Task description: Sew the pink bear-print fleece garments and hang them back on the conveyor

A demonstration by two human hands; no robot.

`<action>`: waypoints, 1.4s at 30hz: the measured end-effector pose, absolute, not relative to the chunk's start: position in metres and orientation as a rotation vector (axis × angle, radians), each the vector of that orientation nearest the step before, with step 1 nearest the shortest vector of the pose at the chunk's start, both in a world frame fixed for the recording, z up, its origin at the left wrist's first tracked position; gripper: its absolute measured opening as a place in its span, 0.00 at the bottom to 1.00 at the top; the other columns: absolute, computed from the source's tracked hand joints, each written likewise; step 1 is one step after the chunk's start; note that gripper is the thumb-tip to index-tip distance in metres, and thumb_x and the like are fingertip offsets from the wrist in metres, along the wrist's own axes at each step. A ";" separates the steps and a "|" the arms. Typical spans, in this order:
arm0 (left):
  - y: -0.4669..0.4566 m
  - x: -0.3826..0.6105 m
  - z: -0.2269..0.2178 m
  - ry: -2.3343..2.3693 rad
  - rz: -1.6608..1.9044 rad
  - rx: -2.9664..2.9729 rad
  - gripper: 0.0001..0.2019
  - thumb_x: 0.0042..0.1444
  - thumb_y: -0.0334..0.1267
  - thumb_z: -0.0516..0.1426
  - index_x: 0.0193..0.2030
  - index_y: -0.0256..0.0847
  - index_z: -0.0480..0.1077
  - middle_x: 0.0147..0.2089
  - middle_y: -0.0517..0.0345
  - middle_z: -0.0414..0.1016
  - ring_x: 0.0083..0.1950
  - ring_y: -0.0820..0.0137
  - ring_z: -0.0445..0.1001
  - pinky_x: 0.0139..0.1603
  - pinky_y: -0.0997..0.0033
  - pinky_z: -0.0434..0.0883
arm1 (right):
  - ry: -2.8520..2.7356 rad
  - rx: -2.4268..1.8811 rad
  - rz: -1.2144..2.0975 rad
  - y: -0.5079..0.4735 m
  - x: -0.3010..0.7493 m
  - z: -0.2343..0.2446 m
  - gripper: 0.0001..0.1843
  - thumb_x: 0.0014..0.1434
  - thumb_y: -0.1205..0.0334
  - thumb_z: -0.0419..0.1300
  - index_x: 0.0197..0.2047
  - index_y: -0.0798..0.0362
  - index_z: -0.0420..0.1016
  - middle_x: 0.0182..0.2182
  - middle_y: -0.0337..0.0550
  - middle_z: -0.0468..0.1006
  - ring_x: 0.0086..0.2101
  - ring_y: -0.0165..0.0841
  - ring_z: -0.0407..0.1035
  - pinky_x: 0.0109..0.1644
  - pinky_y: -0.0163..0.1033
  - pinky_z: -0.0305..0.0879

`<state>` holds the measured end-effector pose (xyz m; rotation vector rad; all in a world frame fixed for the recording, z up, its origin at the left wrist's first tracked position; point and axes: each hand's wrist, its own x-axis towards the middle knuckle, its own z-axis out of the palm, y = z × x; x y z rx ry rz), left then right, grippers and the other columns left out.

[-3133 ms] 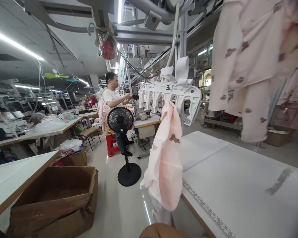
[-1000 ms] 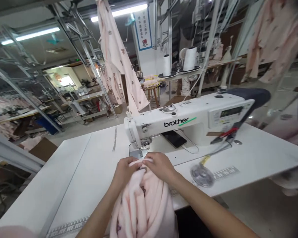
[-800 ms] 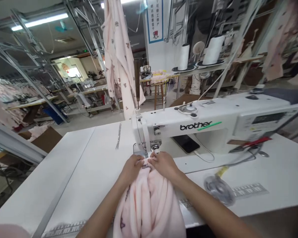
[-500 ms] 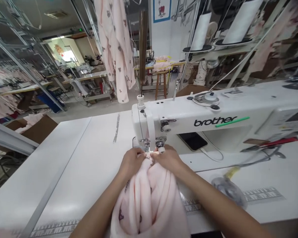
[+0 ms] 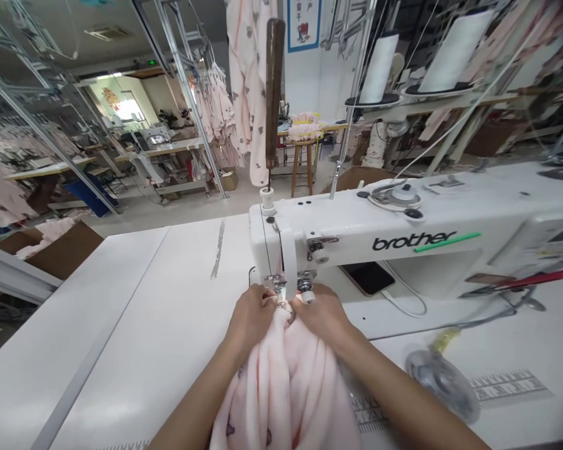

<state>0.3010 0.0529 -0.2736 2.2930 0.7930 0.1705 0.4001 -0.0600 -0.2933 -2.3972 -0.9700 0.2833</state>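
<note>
A length of pale pink printed fabric (image 5: 291, 381) hangs in folds from the sewing machine's needle area toward me. My left hand (image 5: 252, 315) is closed on the fabric's edge, just left of the presser foot (image 5: 280, 290). On the other side, my right hand (image 5: 323, 315) grips the same edge, its fingertips partly hidden behind the tension knob and the cloth. Both hands lie close to the table, one on each side of the needle. The white sewing machine (image 5: 356, 231) reaches from the needle head off to the right.
A phone (image 5: 368, 277) with a white cable lies beneath the machine arm. Red-handled snips (image 5: 535, 280) rest at the right. A clear round object (image 5: 441, 381) and a printed ruler strip (image 5: 511, 386) are near my right forearm. Thread cones (image 5: 380, 69) stand behind.
My view has shifted slightly, so the machine appears a little lower. Both hands keep their hold on the fabric beside the needle. The hanging cloth behind appears further right.
</note>
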 end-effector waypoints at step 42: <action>0.060 0.315 -0.290 0.816 0.368 2.503 0.11 0.55 0.32 0.50 0.42 0.37 0.71 0.44 0.48 0.74 0.46 0.60 0.72 0.43 0.67 0.66 | -1.025 -2.491 0.111 -0.051 0.399 -0.305 0.10 0.59 0.65 0.51 0.32 0.56 0.73 0.32 0.46 0.76 0.33 0.35 0.69 0.33 0.36 0.56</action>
